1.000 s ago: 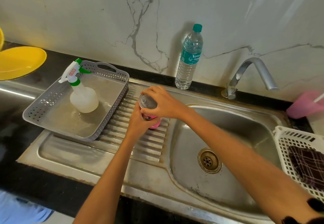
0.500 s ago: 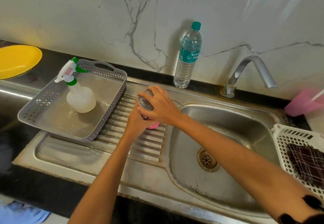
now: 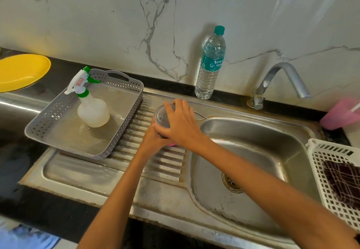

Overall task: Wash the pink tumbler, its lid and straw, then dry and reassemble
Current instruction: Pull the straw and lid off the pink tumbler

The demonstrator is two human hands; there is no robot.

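The pink tumbler (image 3: 172, 144) stands on the ribbed drainboard (image 3: 155, 161) of the steel sink; only a sliver of pink shows at its base. My left hand (image 3: 153, 136) wraps around its body from the near side. A clear lid (image 3: 161, 115) sits on top, and my right hand (image 3: 180, 123) covers it, fingers curled over its rim. A thin straw (image 3: 200, 114) lies on the sink ledge just right of my right hand.
A grey perforated tray (image 3: 124, 85) with a spray bottle (image 3: 91, 110) sits left of the tumbler. A water bottle (image 3: 211, 63) stands by the wall, the tap (image 3: 280, 81) to the right. A second pink cup (image 3: 339, 115), white basket (image 3: 319, 163) with dark cloth (image 3: 344, 182), yellow plate (image 3: 21, 71).
Both hands stay on the tumbler. My right hand has turned and spread flatter over the lid, showing more of the clear top at the left.
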